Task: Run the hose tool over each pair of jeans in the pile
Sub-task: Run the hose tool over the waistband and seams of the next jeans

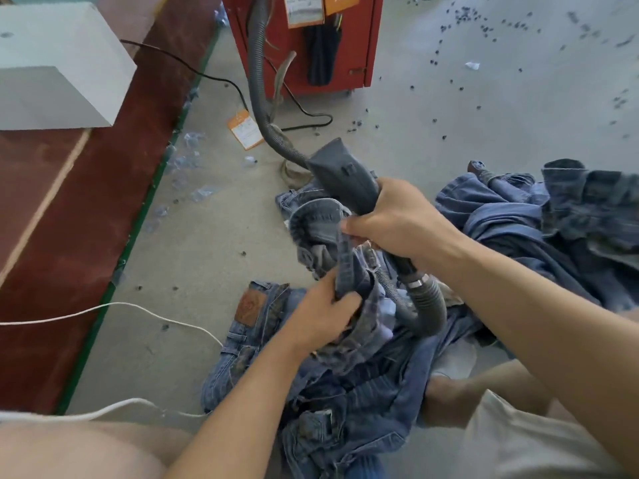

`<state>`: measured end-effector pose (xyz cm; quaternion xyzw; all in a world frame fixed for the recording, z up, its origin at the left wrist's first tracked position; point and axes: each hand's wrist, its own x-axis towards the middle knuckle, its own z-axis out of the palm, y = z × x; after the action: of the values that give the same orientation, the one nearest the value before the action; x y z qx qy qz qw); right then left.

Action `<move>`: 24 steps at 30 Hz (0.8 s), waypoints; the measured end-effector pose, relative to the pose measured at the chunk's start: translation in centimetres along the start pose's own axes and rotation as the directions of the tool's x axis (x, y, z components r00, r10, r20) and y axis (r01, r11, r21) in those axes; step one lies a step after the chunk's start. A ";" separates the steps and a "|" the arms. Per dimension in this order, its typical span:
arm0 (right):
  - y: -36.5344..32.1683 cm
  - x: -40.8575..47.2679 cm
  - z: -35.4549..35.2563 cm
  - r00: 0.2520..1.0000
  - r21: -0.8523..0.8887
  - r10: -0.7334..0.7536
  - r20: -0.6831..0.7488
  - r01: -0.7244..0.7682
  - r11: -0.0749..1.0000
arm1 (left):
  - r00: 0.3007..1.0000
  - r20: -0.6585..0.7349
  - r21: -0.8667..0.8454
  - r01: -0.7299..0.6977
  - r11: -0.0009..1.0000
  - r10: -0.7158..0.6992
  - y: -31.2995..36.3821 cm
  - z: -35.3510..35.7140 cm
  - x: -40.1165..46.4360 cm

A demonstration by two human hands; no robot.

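Note:
My right hand (397, 223) grips the grey hose tool (342, 174) around its handle, and its fingertips also pinch a fold of denim. The tool's nozzle points up and to the left. A ribbed grey hose (257, 84) runs from it to the red machine, and another hose section (428, 309) loops below my wrist. My left hand (325, 312) grips a bunched pair of jeans (321, 233) held up against the tool. Beneath my hands lies a pair of jeans with a brown leather patch (249, 307). More jeans are heaped in a pile (539, 216) to the right.
A red machine cabinet (366, 46) stands at the back. A white box (52, 63) rests on a dark red platform (86, 219) at left. A black cable (207, 76), an orange tag (243, 129) and white cords (114, 305) lie on the concrete floor, with small dark scraps (484, 29) scattered around.

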<state>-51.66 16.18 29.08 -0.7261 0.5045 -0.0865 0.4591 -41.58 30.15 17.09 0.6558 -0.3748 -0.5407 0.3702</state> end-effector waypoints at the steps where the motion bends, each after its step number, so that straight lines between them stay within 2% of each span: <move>1: 0.0 0.1 -0.4 1.000 0.004 -0.005 -0.002 0.005 1.000 | 0.987 -0.141 -0.061 0.076 0.995 -0.084 -0.2 -1.3 0.0; 2: 0.1 0.3 -0.9 1.000 -0.002 -0.011 -0.013 0.011 1.000 | 0.939 -0.272 -0.228 0.149 0.962 -0.209 -0.8 -2.9 -0.1; 3: 0.2 0.5 -1.5 0.999 -0.011 -0.013 -0.030 0.013 1.000 | 0.885 -0.321 -0.497 0.146 0.856 -0.338 -1.7 -4.7 -0.3; 4: 0.5 0.7 -2.1 0.999 -0.020 -0.009 -0.046 0.008 1.000 | 0.845 -0.308 -0.718 0.096 0.690 -0.437 -2.8 -6.4 -0.5; 5: 0.9 0.8 -2.8 0.998 -0.023 0.001 -0.056 -0.002 1.000 | 0.813 -0.283 -0.853 0.030 0.521 -0.509 -3.9 -7.8 -1.0; 6: 1.3 0.9 -3.3 0.998 -0.020 0.009 -0.063 -0.011 1.000 | 0.776 -0.272 -0.907 -0.010 0.420 -0.569 -5.1 -8.9 -1.3; 7: 1.7 0.9 -3.8 0.997 -0.024 0.012 -0.070 -0.013 1.000 | 0.729 -0.263 -0.926 -0.006 0.379 -0.632 -6.2 -9.6 -1.5; 9: 2.5 1.2 -4.4 0.994 -0.140 -0.031 -0.102 0.016 0.990 | 0.639 -0.220 -0.930 0.092 0.357 -0.738 -8.2 -10.3 -1.5; 11: 3.0 1.4 -4.7 0.983 -0.305 -0.127 -0.131 0.082 0.949 | 0.615 -0.178 -0.864 0.277 0.421 -0.768 -9.3 -9.9 -1.5; 13: 3.3 1.5 -4.7 0.965 -0.413 -0.235 -0.118 0.168 0.895 | 0.568 -0.201 -0.724 0.462 0.512 -0.798 -9.6 -8.9 -1.4; 16: 3.6 1.4 -4.3 0.938 -0.534 -0.346 -0.034 0.276 0.799 | 0.434 -0.262 -0.652 0.579 0.490 -0.862 -9.7 -8.3 -1.2; 18: 3.7 1.5 -4.1 0.927 -0.577 -0.374 -0.020 0.295 0.762 | 0.425 -0.206 -0.689 0.576 0.439 -0.881 -9.5 -8.5 -0.7; 19: 3.6 1.7 -4.1 0.927 -0.585 -0.374 -0.033 0.286 0.759 | 0.427 -0.186 -0.750 0.521 0.409 -0.885 -9.7 -8.8 -0.1; 21: 2.8 2.4 -4.6 0.919 -0.589 -0.384 -0.087 0.263 0.764 | 0.453 -0.199 -0.895 0.277 0.349 -0.869 -9.4 -9.1 1.3; 22: 2.0 2.9 -5.2 0.910 -0.588 -0.396 -0.122 0.255 0.768 | 0.488 -0.223 -0.917 0.189 0.352 -0.844 -8.5 -8.9 1.9; 24: -0.2 4.3 -7.0 0.876 -0.584 -0.432 -0.215 0.239 0.776 | 0.619 -0.235 -0.915 0.120 0.386 -0.749 -5.3 -7.9 3.9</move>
<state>-53.63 8.67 31.75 -0.8786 0.4391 -0.1453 0.1187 -32.82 29.71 11.78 0.6105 0.2797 -0.4795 0.5649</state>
